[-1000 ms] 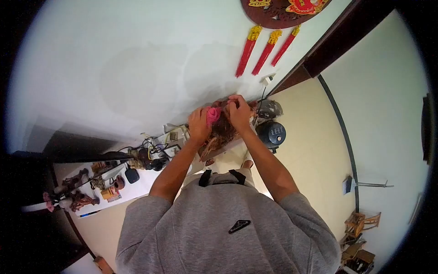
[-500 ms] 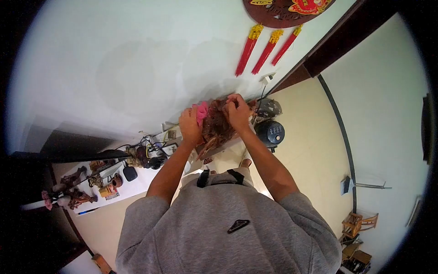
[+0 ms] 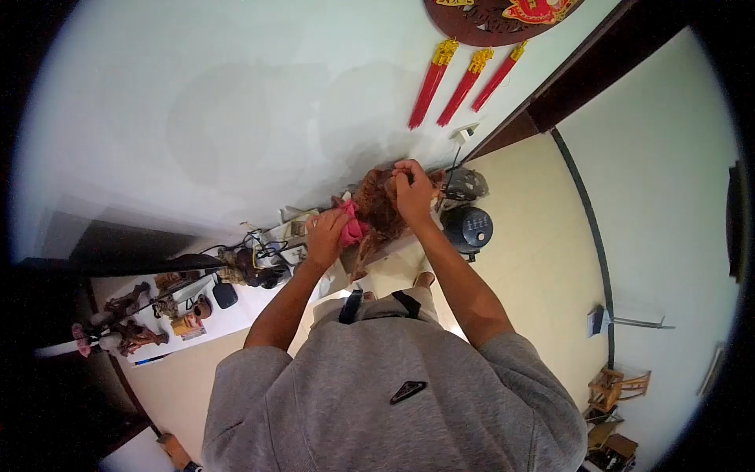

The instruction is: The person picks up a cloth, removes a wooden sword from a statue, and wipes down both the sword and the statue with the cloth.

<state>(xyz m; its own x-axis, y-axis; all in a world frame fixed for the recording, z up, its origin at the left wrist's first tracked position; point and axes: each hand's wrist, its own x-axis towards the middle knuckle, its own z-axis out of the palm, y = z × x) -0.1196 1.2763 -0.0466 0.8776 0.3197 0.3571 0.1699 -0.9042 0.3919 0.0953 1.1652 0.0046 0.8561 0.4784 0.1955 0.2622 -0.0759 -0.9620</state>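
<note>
A brown, rough carved piece that looks like root wood stands against the wall on a narrow surface. My right hand is closed on its upper right part, with the fingertips curled at the top. My left hand has its fingers closed on a crumpled pink cloth, at the left side of the carving. A pale, thin projection of the wood points down toward my body. The carving's far side is hidden.
Right of the carving, a dark rounded appliance stands on the floor. Tangled black cables lie to the left, beside a white table with small ornaments. Red tassels hang on the wall. Wooden chairs stand far right.
My left hand has moved down and slightly left with the pink cloth, showing more of the carving. My right hand stays at the top, and the carving appears slightly turned.
</note>
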